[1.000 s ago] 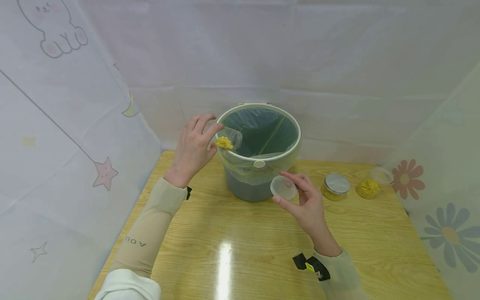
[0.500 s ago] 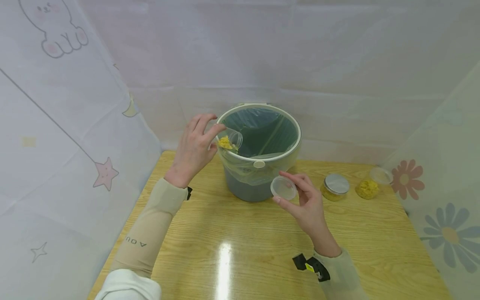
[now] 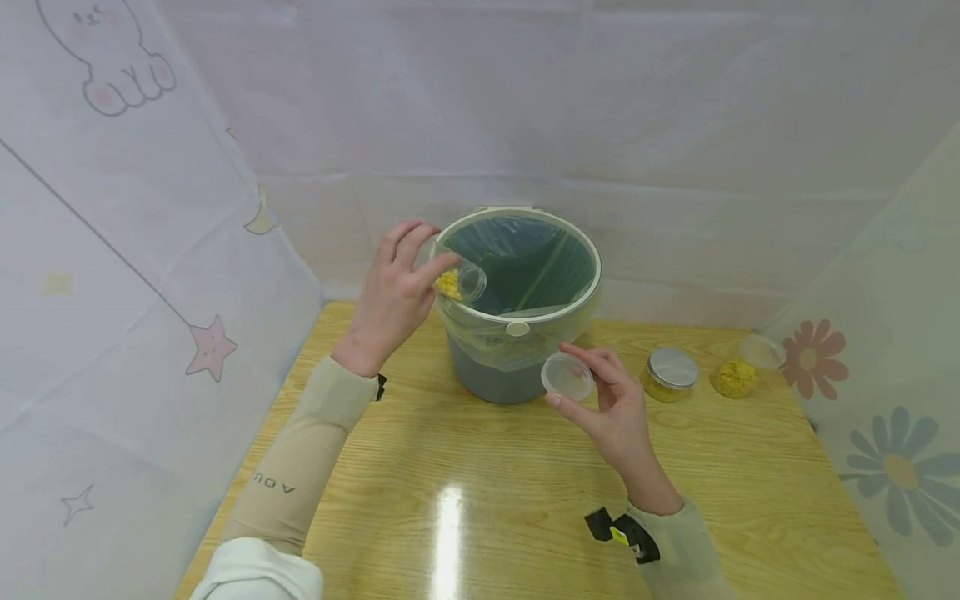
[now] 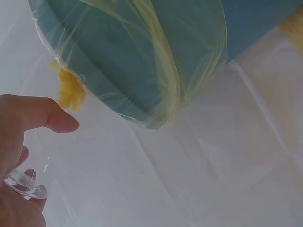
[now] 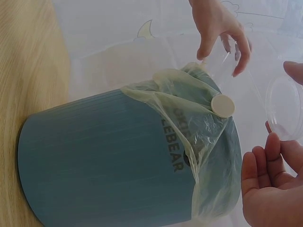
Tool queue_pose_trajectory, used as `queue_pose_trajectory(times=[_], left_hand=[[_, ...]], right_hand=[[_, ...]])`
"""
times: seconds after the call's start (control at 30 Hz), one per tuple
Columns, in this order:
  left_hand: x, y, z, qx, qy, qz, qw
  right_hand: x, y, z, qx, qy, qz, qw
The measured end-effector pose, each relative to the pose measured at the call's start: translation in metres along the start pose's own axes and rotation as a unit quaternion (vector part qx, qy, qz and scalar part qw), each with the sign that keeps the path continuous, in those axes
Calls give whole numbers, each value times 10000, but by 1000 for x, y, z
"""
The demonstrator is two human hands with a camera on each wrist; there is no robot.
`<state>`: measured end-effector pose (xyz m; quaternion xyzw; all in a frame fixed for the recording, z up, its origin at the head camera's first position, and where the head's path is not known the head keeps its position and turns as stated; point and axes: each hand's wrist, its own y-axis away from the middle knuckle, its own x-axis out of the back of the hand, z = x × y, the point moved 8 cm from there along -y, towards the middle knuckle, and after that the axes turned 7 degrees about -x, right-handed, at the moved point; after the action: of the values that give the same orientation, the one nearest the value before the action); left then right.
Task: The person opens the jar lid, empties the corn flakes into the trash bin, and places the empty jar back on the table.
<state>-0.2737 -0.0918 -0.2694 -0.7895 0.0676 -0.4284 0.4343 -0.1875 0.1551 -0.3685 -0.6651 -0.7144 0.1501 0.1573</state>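
My left hand (image 3: 390,300) grips a small clear plastic jar (image 3: 472,282), tipped on its side over the left rim of a trash bin (image 3: 487,385). Yellow bits (image 3: 448,285) lie inside the jar. In the left wrist view, yellow bits (image 4: 71,90) show beside the bin's bag-covered rim, and the jar's clear end (image 4: 26,184) sits among the fingers. A round clear lid (image 3: 567,377) is pinched between thumb and fingers of my right hand (image 3: 618,408), in front of the bin. A pale yellow-green bag (image 5: 156,92) lines the bin and folds over its rim.
Right of the bin, a silver-lidded jar (image 3: 672,371) with yellow contents stands on the wooden table (image 3: 525,492). Beside it is another clear container (image 3: 736,377) of yellow bits. A printed white sheet (image 3: 675,167) hangs behind and along both sides.
The left hand has tipped the jar further and moved slightly right. The yellow bits have shifted inside it, and fewer show than before. The right hand and lid stay in place.
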Motion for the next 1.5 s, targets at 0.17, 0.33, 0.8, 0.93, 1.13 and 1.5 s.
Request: queue_pose_trajectory(times=[0.17,0.33,0.8,0.93,1.13,1.5], left_hand=[[-2,-1,3,-80,-63,-108,9999],[-2,-3,6,-183,30,-106,9998],[-6,3,1,44,86,-305,9995],[-5,3,-1,118,215,-266,9993],[-2,2,-5,237,669,-187,9973],[-3,-1,-4,393,1126,-82,9928]], right_hand=[[0,0,0,-10,4,-2,10000],[1,0,1,-53,50,8,10000],[1,0,1,-29,15,6,10000],[1,0,2,-52,19,-11,10000],[1,0,1,-25,-3,-16,10000],[0,0,4,-59,-4,-42,10000]])
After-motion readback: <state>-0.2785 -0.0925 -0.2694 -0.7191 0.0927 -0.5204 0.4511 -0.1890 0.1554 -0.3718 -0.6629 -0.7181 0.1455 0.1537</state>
